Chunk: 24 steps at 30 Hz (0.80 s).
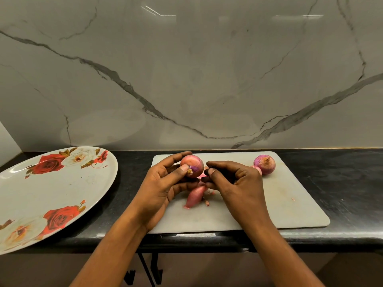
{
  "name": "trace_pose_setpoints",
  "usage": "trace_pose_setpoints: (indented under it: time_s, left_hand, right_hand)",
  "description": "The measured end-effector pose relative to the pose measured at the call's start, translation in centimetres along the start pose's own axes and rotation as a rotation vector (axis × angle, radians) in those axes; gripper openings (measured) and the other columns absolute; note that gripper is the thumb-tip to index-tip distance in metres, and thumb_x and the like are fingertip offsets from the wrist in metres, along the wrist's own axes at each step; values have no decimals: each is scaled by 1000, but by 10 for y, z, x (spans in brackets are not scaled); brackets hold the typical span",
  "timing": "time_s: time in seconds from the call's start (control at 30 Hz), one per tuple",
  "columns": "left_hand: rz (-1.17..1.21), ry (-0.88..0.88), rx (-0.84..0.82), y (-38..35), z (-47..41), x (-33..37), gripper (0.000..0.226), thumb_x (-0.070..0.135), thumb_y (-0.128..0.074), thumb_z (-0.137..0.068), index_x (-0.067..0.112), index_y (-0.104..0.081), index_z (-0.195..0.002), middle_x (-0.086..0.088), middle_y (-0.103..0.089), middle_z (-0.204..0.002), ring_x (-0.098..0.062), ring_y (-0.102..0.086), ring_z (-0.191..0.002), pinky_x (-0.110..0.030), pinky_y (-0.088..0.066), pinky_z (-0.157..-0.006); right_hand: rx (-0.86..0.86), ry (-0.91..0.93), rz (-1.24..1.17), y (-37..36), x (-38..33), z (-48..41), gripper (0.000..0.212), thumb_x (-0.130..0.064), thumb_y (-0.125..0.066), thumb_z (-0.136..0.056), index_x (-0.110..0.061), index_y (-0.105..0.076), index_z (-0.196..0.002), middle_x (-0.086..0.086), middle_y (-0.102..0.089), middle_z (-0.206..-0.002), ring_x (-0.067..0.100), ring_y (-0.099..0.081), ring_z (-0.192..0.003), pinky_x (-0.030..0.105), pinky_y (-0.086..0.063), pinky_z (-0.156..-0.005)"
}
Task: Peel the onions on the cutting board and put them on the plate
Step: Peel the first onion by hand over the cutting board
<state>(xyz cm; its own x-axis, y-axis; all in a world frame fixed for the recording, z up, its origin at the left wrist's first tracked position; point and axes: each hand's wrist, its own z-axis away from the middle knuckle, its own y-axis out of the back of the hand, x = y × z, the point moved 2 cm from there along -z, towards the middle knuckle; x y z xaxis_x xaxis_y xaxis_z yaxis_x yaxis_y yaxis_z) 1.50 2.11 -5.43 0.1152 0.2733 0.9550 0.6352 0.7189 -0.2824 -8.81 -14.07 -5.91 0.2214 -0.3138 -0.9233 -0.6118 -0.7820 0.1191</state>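
My left hand [163, 183] grips a red onion [193, 164] above the grey cutting board [290, 204], thumb near its root end. My right hand [234, 183] is close beside it on the right, thumb and forefinger pinching a strip of onion skin [202, 179] at the onion's lower side. A long piece of peeled pink skin [195, 196] lies on the board below the hands, with small scraps around it. A second red onion [265, 164] sits at the board's far right, a small pink piece beside it. The large white plate [68, 189] with red roses lies to the left, nothing on it.
The board and plate rest on a black countertop [342, 183] whose front edge runs just below the board. A marble wall stands right behind. The plate overhangs the counter's front left.
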Motion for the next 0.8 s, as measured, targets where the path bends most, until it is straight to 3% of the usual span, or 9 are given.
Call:
trace_pose_setpoints:
  time_s: [0.2,0.4,0.53,0.8]
  left_hand:
    - [-16,6,17,-1,1,2,39,25,-62,-96,21,-71,-134,-18,-69,-131,-26,-72,-101,-33,-62,-84]
    - [-31,-17,-2,0,0,0,40,15,-59,-103,28,-66,-140,-14,-70,-131,-34,-72,-116,-37,-62,-90]
    - [-40,-27,-33,0,1,1,41,12,-59,-101,22,-64,-140,-13,-69,-135,-32,-69,-123,-38,-61,-96]
    - [-78,-33,-97,-3,5,3,41,11,-59,-101,21,-59,-140,-14,-71,-130,-32,-69,-124,-34,-60,-97]
  right_hand:
    - [21,-22,-28,0,-2,0,12,-21,-77,-94,-28,-81,-102,-11,-81,-90,9,-79,-84,33,-66,-79]
    - [-19,1,26,-2,-3,-1,31,-5,-73,-95,-22,-77,-121,-11,-78,-109,0,-76,-94,26,-64,-86]
    - [-117,25,43,-5,-8,-1,36,-20,-79,-93,-25,-75,-128,-13,-77,-118,-1,-72,-108,31,-62,-93]
    - [-168,86,49,-7,-8,-1,48,-25,-82,-90,-25,-69,-136,-13,-75,-123,2,-70,-116,32,-60,-99]
